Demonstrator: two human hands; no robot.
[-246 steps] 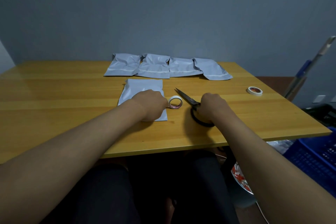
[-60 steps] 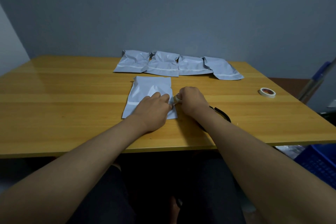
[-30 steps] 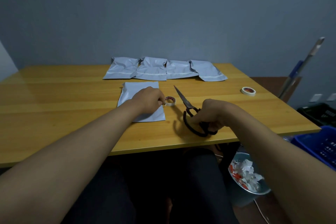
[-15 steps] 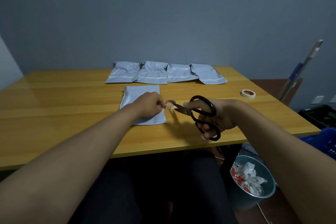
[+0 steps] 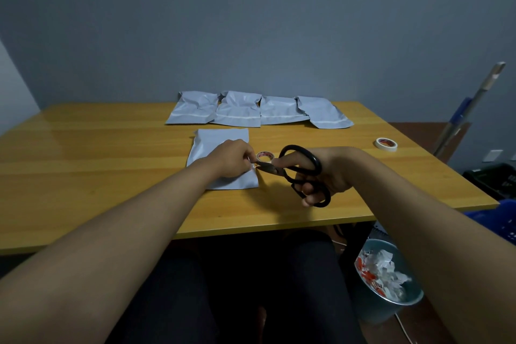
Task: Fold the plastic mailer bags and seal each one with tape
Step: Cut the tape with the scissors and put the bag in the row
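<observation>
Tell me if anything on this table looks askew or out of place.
In the back row of mailer bags, the rightmost bag lies skewed, overlapping its neighbour. A second tape roll sits alone near the right edge. Nothing spilled or damaged.

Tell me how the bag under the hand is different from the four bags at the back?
The near bag lies alone close to the person, and the left hand rests on it; the four back bags sit untouched in a row by the wall. The near bag looks flat and smooth; the back bags look puffy and wrinkled, some overlapping. All are pale grey plastic.
</observation>
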